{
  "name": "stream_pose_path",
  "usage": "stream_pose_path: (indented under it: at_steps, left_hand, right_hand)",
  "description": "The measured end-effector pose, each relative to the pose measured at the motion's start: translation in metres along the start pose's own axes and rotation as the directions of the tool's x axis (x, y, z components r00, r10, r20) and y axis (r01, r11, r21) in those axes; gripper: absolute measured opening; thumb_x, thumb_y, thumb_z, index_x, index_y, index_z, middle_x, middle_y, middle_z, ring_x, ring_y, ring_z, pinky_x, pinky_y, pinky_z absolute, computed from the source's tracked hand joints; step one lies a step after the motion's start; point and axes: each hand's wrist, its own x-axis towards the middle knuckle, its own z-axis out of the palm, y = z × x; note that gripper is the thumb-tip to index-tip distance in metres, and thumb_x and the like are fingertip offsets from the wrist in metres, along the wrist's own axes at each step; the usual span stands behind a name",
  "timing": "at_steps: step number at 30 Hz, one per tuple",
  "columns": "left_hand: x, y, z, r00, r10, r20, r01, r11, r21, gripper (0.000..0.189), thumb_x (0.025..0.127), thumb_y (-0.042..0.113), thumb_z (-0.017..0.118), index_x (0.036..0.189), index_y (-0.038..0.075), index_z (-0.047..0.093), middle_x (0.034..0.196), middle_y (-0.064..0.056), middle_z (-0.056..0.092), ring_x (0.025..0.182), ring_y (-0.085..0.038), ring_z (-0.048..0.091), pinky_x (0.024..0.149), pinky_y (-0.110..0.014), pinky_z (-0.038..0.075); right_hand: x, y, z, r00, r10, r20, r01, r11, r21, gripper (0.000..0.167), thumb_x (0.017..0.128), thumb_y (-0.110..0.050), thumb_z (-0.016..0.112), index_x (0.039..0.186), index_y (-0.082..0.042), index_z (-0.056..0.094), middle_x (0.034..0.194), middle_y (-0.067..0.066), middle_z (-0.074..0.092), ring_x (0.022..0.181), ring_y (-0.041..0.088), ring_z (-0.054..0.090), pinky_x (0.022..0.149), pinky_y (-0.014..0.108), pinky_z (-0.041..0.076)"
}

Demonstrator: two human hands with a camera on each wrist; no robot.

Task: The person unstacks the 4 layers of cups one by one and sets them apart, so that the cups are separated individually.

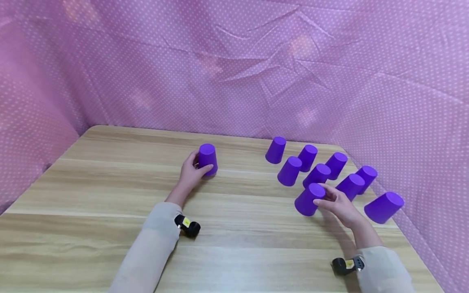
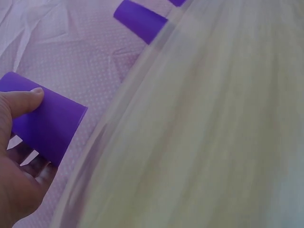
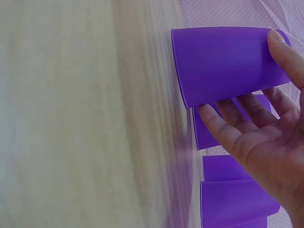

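On the left side of the table, my left hand [image 1: 190, 174] holds an upside-down purple cup [image 1: 208, 158], thumb on the near side and fingers around the back. In the left wrist view, pink cloth shows between the rim of this purple cup [image 2: 52, 126] and the table, so it is off the surface. My right hand [image 1: 341, 206] grips another upside-down purple cup [image 1: 305, 202] at the front of a group. From the right wrist view, thumb and fingers lie on opposite sides of this purple cup [image 3: 223, 66]; whether its rim touches the table I cannot tell.
Several more upside-down purple cups stand in slanting rows on the right, including a far cup [image 1: 275, 150], a middle cup [image 1: 289, 171] and a near right cup [image 1: 384, 207]. Pink dotted cloth [image 1: 234, 81] hangs around the wooden table [image 1: 234, 260].
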Motion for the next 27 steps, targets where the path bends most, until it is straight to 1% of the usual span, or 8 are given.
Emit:
stream_pose_path:
  at_steps: [7,10,13,15,17,19,23,27]
  left_hand:
    - [0.005,0.009,0.027,0.997,0.035,0.063,-0.034,0.999,-0.014,0.06,0.075,0.009,0.066,0.127,0.005,0.037,0.12,-0.018,0.044,0.11,-0.028,0.041,0.092,-0.037,0.034]
    - [0.007,0.012,0.04,0.995,0.027,0.097,-0.025,0.999,-0.021,0.061,0.075,0.01,0.066,0.128,0.006,0.037,0.12,-0.017,0.045,0.109,-0.027,0.042,0.092,-0.037,0.035]
    - [0.011,0.015,0.051,0.993,0.012,0.118,-0.009,1.0,-0.02,0.063,0.074,0.01,0.067,0.129,0.006,0.035,0.121,-0.017,0.044,0.109,-0.027,0.042,0.092,-0.036,0.035]
    - [0.015,0.015,0.058,0.992,0.001,0.125,0.001,1.0,-0.015,0.065,0.074,0.01,0.067,0.13,0.006,0.035,0.121,-0.016,0.044,0.11,-0.027,0.042,0.092,-0.036,0.035]
    - [0.02,0.017,0.064,0.992,0.003,0.125,-0.001,1.0,-0.01,0.065,0.073,0.01,0.068,0.13,0.005,0.035,0.121,-0.016,0.045,0.109,-0.027,0.042,0.091,-0.036,0.036]
    - [0.024,0.018,0.069,0.991,0.017,0.129,-0.016,1.0,-0.013,0.064,0.073,0.009,0.068,0.129,0.005,0.036,0.12,-0.017,0.046,0.108,-0.027,0.043,0.091,-0.036,0.036]
    - [0.028,0.024,0.082,0.99,0.053,0.132,-0.049,0.998,-0.03,0.064,0.071,0.008,0.069,0.127,0.003,0.039,0.117,-0.018,0.048,0.106,-0.028,0.045,0.089,-0.035,0.038]
    - [0.03,0.027,0.093,0.988,0.059,0.141,-0.055,0.998,-0.035,0.064,0.07,0.007,0.07,0.127,0.003,0.039,0.117,-0.018,0.048,0.106,-0.028,0.046,0.089,-0.035,0.038]
  right_hand:
    - [0.001,0.001,-0.001,1.0,-0.01,-0.003,0.01,1.0,-0.028,0.045,0.079,-0.007,0.061,0.12,-0.004,0.043,0.101,-0.005,0.055,0.089,0.008,0.052,0.074,0.022,0.046]
    - [0.0,0.001,-0.001,1.0,-0.024,-0.005,0.024,0.999,-0.021,0.044,0.079,-0.004,0.06,0.12,-0.002,0.044,0.099,-0.004,0.055,0.088,0.008,0.053,0.073,0.022,0.046]
    - [-0.002,0.001,0.0,0.999,-0.036,-0.005,0.036,0.999,-0.007,0.044,0.079,-0.001,0.059,0.12,-0.001,0.043,0.098,-0.004,0.056,0.087,0.008,0.053,0.072,0.021,0.047]
    - [-0.002,0.001,0.001,0.999,-0.034,-0.005,0.034,0.999,-0.005,0.044,0.079,-0.001,0.058,0.12,0.0,0.042,0.096,-0.003,0.055,0.085,0.009,0.053,0.071,0.022,0.047]
    - [-0.002,0.001,0.001,1.0,-0.03,-0.005,0.03,0.999,-0.012,0.045,0.079,-0.001,0.059,0.121,0.001,0.042,0.096,-0.002,0.055,0.085,0.009,0.052,0.071,0.022,0.047]
    - [-0.001,0.001,0.001,1.0,-0.028,-0.009,0.028,0.999,-0.023,0.046,0.079,-0.002,0.059,0.121,0.002,0.041,0.096,-0.001,0.055,0.084,0.01,0.052,0.07,0.022,0.047]
    - [0.0,0.003,-0.001,1.0,-0.029,-0.008,0.029,0.999,-0.024,0.046,0.079,-0.003,0.06,0.121,0.001,0.042,0.098,-0.002,0.055,0.086,0.009,0.053,0.071,0.023,0.047]
    - [0.001,0.004,-0.002,1.0,-0.024,-0.003,0.024,1.0,-0.01,0.045,0.078,-0.004,0.06,0.12,-0.002,0.043,0.1,-0.003,0.056,0.088,0.009,0.053,0.073,0.023,0.047]
